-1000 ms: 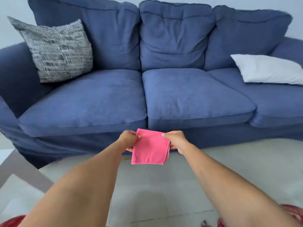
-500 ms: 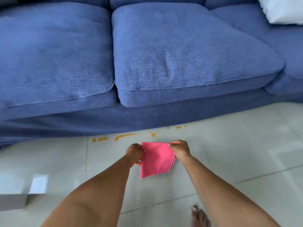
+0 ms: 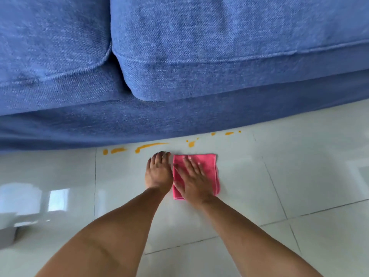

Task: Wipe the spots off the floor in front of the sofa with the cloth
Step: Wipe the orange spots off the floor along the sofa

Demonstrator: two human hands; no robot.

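A folded pink cloth (image 3: 209, 168) lies flat on the pale tiled floor (image 3: 299, 166), just in front of the blue sofa (image 3: 179, 56). My right hand (image 3: 191, 176) presses down on the cloth with its fingers spread. Beside the cloth's left edge, my left hand (image 3: 158, 172) rests palm-down on the bare tile and holds nothing. A row of orange spots runs along the sofa's base: a long streak (image 3: 149, 146) just beyond my left hand, a blob (image 3: 191, 144) beyond the cloth, smaller marks at the left (image 3: 117, 150) and at the right (image 3: 229, 133).
The sofa's skirt (image 3: 139, 120) meets the floor right behind the spots. A grey object (image 3: 7, 234) sits at the left edge of the view. Glossy tiles with dark grout lines stretch to the right and towards me.
The view has dropped closer to the floor. The cloth, held up between both hands before, now lies on the tile under my right hand, and my left hand has let go of it.
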